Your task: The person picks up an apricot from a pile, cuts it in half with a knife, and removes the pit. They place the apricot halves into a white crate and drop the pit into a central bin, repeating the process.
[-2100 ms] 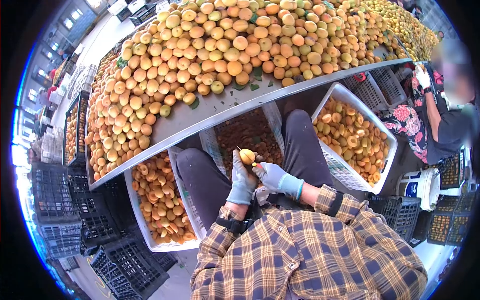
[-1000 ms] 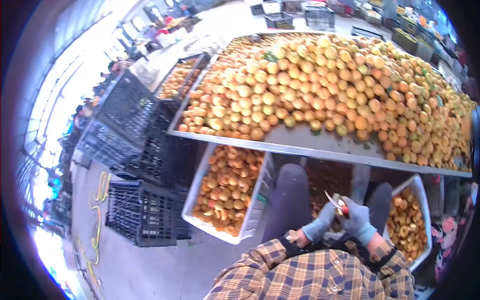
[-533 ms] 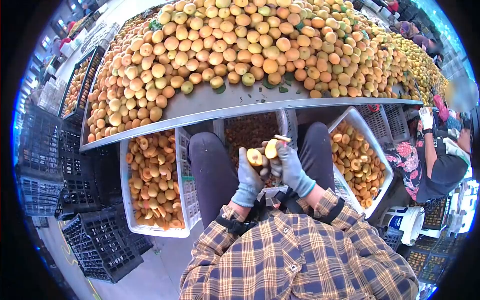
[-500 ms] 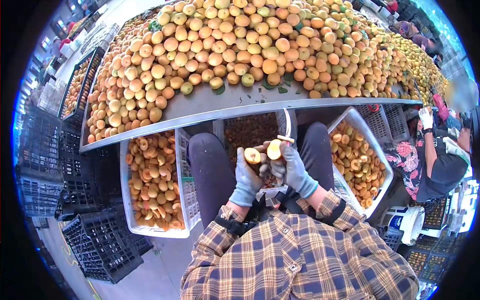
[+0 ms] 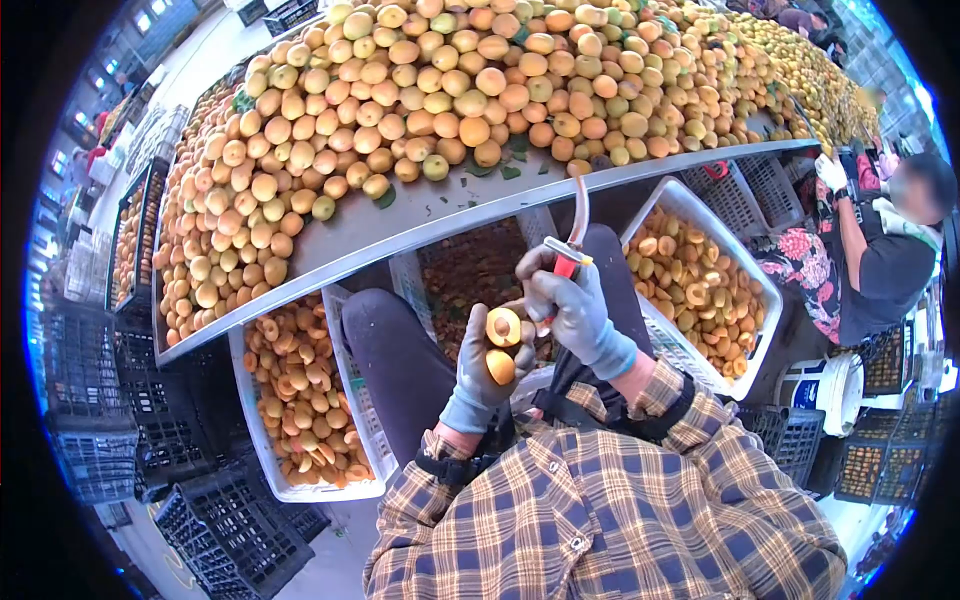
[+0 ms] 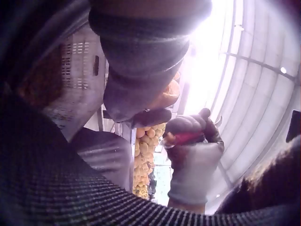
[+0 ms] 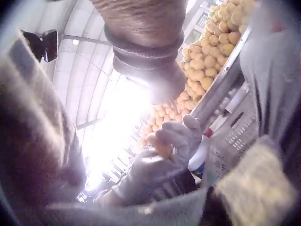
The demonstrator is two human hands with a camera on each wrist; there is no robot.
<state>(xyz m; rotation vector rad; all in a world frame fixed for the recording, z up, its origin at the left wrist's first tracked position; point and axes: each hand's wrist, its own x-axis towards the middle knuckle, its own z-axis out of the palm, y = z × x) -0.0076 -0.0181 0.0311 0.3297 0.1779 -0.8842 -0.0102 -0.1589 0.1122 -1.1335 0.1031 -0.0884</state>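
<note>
In the head view my gloved left hand (image 5: 482, 365) holds two apricot halves, the upper one (image 5: 503, 326) with its cut face up and a dark middle, the lower one (image 5: 500, 367) just beneath. Up and to the right, my gloved right hand (image 5: 580, 312) grips the red handle (image 5: 565, 266) of a curved knife (image 5: 580, 215), whose blade points away from me. The left wrist view shows the right hand (image 6: 190, 141) curled round the red handle. Fruit lies in the left hand (image 7: 164, 150) in the right wrist view.
A metal table (image 5: 380, 230) heaped with whole apricots (image 5: 400, 100) stands in front. White crates of halves flank my legs, left (image 5: 375, 490) and right (image 5: 765, 350). Between my knees is another crate with dark bits. Black crates (image 5: 235, 530) stand at left; a person (image 5: 880, 240) sits at right.
The right hand has moved up, away from the left, and no fruit shows at its fingers; the left hand now has two halves where one showed. The view has shifted.
</note>
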